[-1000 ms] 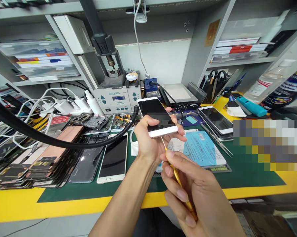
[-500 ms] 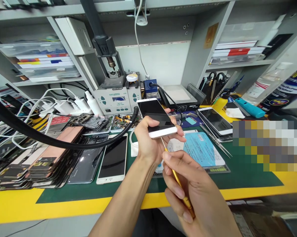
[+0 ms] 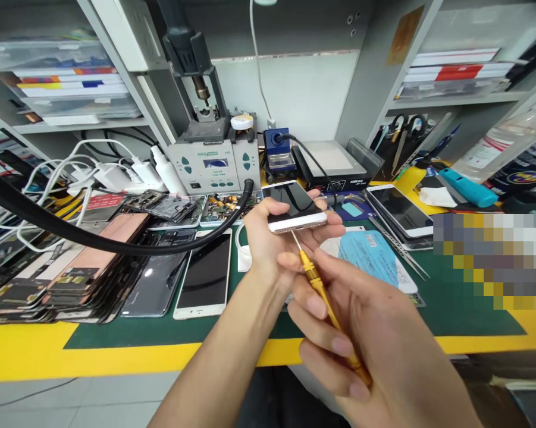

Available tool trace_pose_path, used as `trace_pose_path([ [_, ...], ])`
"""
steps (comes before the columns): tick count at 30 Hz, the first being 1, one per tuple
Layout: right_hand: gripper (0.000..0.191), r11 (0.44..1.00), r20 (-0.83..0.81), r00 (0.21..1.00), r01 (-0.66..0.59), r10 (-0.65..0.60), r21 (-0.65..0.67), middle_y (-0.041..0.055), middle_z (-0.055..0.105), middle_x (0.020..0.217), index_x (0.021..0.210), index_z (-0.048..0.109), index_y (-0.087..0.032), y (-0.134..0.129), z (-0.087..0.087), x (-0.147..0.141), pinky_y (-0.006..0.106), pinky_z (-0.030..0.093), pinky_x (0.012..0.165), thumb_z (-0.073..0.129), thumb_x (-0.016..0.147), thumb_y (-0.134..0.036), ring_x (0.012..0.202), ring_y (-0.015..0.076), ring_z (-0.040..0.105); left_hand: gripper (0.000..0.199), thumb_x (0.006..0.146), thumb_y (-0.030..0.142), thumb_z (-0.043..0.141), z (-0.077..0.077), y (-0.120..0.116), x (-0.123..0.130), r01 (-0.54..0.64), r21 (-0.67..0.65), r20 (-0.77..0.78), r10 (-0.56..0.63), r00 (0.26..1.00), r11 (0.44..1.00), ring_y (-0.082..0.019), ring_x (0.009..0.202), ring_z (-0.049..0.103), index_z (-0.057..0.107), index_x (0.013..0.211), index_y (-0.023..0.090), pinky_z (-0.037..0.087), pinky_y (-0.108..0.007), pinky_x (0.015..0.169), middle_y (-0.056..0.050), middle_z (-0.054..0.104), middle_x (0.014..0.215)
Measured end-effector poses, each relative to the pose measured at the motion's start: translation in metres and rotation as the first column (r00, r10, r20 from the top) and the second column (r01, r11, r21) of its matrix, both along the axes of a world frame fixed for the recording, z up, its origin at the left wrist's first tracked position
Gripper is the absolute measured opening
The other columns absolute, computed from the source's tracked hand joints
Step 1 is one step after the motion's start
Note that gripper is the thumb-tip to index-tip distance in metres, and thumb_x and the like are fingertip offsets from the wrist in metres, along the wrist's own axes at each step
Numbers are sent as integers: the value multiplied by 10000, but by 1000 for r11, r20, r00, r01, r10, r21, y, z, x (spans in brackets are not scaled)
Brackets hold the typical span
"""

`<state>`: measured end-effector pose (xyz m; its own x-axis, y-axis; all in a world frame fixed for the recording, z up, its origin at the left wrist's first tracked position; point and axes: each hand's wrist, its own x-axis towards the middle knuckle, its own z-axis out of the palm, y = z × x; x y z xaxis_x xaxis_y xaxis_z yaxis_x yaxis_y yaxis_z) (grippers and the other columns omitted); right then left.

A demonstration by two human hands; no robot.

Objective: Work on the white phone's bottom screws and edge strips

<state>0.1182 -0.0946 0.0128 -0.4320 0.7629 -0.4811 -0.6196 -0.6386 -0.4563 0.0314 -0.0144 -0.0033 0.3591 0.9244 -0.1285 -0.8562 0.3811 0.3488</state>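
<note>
A white smartphone (image 3: 297, 223) with a dark screen rests in my left hand (image 3: 268, 238), its bottom edge tilted toward me. My left thumb lies along one side and the fingers curl round the other. My right hand (image 3: 361, 315) grips a gold-handled screwdriver (image 3: 321, 291) between thumb and fingers. Its thin tip points up at the phone's bottom edge, near the holes beside the port. Whether the tip sits in a screw is too small to tell.
On the green mat (image 3: 250, 327) lie another white phone (image 3: 204, 273), a stack of phone parts (image 3: 84, 267), tweezers (image 3: 399, 246) and a blue card (image 3: 368, 258). A black hose (image 3: 116, 238) arches across the left from a hot-air station (image 3: 214, 169). A phone (image 3: 401, 208) lies at right.
The view has tipped downward. The phone's bottom edge has turned more toward me, showing its holes. My right hand has shifted its hold on the screwdriver, and more of the handle shows.
</note>
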Motion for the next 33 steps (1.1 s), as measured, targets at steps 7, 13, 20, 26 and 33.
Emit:
trace_pose_path([
  [7,270,991,-131,986,-115,105,-68,-47,382,501,678,614,-199,1,-3,7,149,113,253,559,848,-401,282,19,192,437,657,227,396,-2,2,1,-26,-23,-15,25,1000,999,-208,547,627,572,1023,66,558,-307,533,-49,547,644],
  [13,192,993,-26,995,-97,95,-70,-57,401,488,731,645,-221,-3,-2,9,137,169,274,617,852,-367,286,22,257,282,668,225,390,-1,-1,2,-40,47,-55,42,998,998,-187,543,605,566,869,134,528,-308,550,-18,537,640],
  [20,208,998,21,1000,-11,13,-56,-54,438,534,731,635,-225,-5,-5,5,135,145,261,641,850,-396,275,11,268,285,694,214,399,-1,-2,2,-73,42,-114,77,991,996,-174,567,571,572,899,120,480,-300,613,-16,532,665],
  [26,149,998,66,997,40,-38,-42,-50,434,507,757,659,-227,-2,-4,1,141,103,251,643,820,-360,255,13,244,370,662,229,391,-3,1,3,-59,19,-100,61,993,998,-196,528,588,597,949,119,498,-309,552,-26,550,621],
  [33,128,998,69,996,61,-60,-4,-43,471,542,777,673,-220,-2,-8,1,137,112,245,657,814,-341,265,8,255,374,670,223,393,-4,2,2,-58,29,-76,60,995,998,-192,501,600,588,973,122,517,-295,515,-22,555,598],
])
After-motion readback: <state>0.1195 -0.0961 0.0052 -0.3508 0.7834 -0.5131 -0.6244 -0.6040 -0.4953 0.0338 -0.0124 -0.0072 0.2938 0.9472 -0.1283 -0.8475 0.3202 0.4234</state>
